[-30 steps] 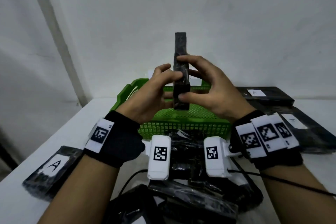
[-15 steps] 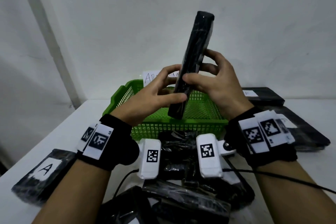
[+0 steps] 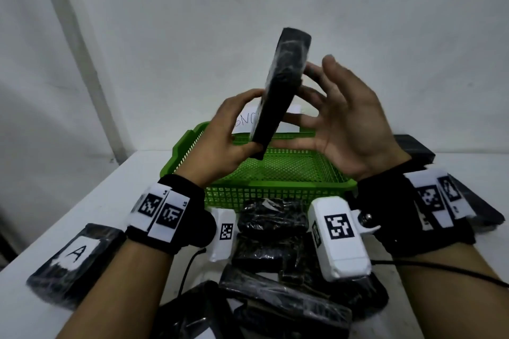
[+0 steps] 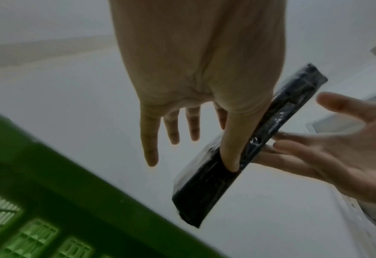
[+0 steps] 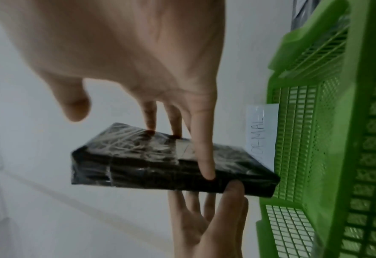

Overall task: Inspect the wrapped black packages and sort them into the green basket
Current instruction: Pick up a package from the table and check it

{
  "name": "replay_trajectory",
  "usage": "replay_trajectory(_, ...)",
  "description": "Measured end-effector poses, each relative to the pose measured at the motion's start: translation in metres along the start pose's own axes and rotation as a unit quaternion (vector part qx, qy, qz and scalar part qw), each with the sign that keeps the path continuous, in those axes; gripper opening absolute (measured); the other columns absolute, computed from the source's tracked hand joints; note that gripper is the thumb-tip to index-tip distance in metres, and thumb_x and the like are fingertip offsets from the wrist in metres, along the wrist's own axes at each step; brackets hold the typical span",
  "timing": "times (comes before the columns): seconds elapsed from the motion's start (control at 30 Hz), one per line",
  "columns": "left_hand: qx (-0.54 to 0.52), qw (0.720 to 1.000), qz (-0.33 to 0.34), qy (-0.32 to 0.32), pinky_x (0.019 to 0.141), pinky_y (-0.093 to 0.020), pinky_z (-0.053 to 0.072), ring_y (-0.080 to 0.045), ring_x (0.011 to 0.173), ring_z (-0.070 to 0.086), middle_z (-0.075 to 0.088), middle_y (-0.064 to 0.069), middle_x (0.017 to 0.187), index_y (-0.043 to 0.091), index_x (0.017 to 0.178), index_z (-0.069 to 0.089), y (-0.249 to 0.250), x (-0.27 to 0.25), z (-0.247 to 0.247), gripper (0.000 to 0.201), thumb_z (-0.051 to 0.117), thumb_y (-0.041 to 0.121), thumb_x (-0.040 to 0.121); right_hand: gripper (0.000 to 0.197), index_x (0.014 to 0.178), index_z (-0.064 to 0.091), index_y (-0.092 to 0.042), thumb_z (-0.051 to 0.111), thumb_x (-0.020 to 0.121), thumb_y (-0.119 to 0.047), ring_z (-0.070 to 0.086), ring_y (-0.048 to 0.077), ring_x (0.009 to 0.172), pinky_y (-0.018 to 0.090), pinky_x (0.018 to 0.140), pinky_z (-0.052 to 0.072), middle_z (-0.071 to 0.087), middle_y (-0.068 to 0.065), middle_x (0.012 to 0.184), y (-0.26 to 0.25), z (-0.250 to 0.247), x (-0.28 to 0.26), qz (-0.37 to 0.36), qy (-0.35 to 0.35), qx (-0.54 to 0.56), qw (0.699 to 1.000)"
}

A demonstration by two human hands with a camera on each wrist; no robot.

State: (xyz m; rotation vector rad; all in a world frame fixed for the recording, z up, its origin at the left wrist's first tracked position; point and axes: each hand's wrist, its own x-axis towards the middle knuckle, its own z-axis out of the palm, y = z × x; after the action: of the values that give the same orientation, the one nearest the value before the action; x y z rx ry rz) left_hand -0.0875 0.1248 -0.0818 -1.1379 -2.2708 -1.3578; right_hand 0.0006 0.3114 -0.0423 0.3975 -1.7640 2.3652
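The left hand (image 3: 220, 143) pinches the black package (image 3: 281, 85), standing tall above the green basket (image 3: 275, 173); right hand (image 3: 349, 124) fingers lie straight against it.

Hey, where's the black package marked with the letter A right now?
In the head view, the package marked A lies flat on the white table at the near left, just outside the left wrist, apart from the green basket.
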Motion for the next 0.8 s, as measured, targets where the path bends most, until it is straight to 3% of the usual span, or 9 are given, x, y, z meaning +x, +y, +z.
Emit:
replay_trajectory(0.07,0.017,1.0,0.01,-0.009,0.105,-0.039,0.046,0.008,0.129,0.038,0.038,0.027,0.134,0.074,0.126,0.031,-0.002,0.0,0.001,0.084,0.074,0.013,0.087,0.047,0.129,0.061,-0.026,0.06,0.084,-0.04,0.066,0.035,0.116,0.057,0.077,0.06,0.063,0.0,0.131,0.003,0.004,0.002,-0.002,0.011,-0.025,1.0)
replay_trajectory(0.23,0.021,0.999,0.018,-0.026,0.089,-0.018,0.052,-0.007,0.125,0.047,0.037,0.008,0.138,0.053,0.143,0.029,0.001,0.001,0.003,0.071,0.062,0.013,0.096,0.04,0.121,0.066,-0.026,0.06,0.081,-0.031,0.062,0.032,0.122,0.047,0.072,0.061,0.064,0.003,0.118,0.01,0.008,0.005,-0.033,0.02,-0.064,0.997)
replay_trajectory(0.37,-0.066,0.997,-0.02,-0.037,0.095,-0.03,0.052,-0.001,0.124,0.051,0.046,0.009,0.139,0.051,0.142,0.04,0.006,0.001,0.0,0.065,0.06,0.009,0.096,0.035,0.122,0.065,-0.02,0.062,0.088,-0.026,0.068,0.019,0.108,0.044,0.071,0.06,0.066,0.004,0.113,0.012,0.007,0.008,-0.088,0.018,-0.097,0.991)
replay_trajectory(0.43,-0.113,0.991,-0.05,-0.052,0.104,-0.038,0.047,-0.007,0.128,0.052,0.05,0.012,0.145,0.043,0.145,0.044,0.008,0.003,-0.002,0.063,0.052,0.009,0.093,0.032,0.119,0.069,-0.022,0.065,0.087,-0.028,0.066,0.021,0.117,0.053,0.09,0.057,0.069,0.004,0.116,0.014,0.006,0.01,-0.139,0.04,-0.155,0.977)
replay_trajectory(0.5,-0.165,0.981,-0.09,-0.058,0.108,-0.049,0.044,-0.012,0.132,0.051,0.052,0.013,0.146,0.039,0.144,0.049,0.013,0.003,-0.006,0.062,0.041,0.018,0.086,0.03,0.116,0.07,-0.026,0.066,0.087,-0.029,0.064,0.022,0.121,0.055,0.101,0.052,0.071,0.002,0.119,0.015,0.005,0.011,-0.173,0.052,-0.206,0.962)
replay_trajectory(0.57,-0.211,0.968,-0.129,-0.045,0.107,-0.053,0.042,-0.014,0.132,0.051,0.056,0.014,0.143,0.041,0.137,0.056,0.018,0.002,-0.01,0.052,0.036,0.037,0.09,0.033,0.12,0.069,-0.023,0.069,0.088,-0.025,0.065,0.018,0.121,0.051,0.101,0.053,0.071,0.002,0.122,0.017,0.007,0.009,-0.183,0.04,-0.229,0.955)
replay_trajectory(0.67,-0.259,0.945,-0.194,-0.041,0.09,-0.042,0.052,-0.015,0.111,0.065,0.066,0.009,0.131,0.042,0.129,0.061,0.021,0.002,-0.013,0.053,0.032,0.069,0.094,0.047,0.13,0.066,-0.018,0.077,0.085,-0.013,0.061,0.009,0.126,0.042,0.111,0.047,0.067,-0.001,0.131,0.023,0.006,0.008,-0.188,-0.002,-0.299,0.935)
replay_trajectory(0.73,-0.284,0.939,-0.191,-0.036,0.073,-0.034,0.055,-0.015,0.093,0.07,0.07,0.005,0.122,0.035,0.128,0.06,0.022,0.002,-0.011,0.047,0.041,0.063,0.095,0.055,0.135,0.06,-0.019,0.078,0.083,-0.017,0.057,0.008,0.13,0.04,0.115,0.042,0.062,-0.004,0.138,0.026,0.007,0.007,-0.18,-0.037,-0.315,0.931)
replay_trajectory(0.8,-0.293,0.939,-0.179,-0.018,0.068,-0.032,0.056,-0.017,0.09,0.072,0.069,0.003,0.119,0.027,0.129,0.055,0.022,0.002,-0.01,0.039,0.058,0.044,0.094,0.055,0.139,0.054,-0.021,0.071,0.087,-0.025,0.059,0.005,0.127,0.037,0.107,0.049,0.058,-0.005,0.142,0.024,0.009,0.006,-0.17,-0.04,-0.263,0.949)
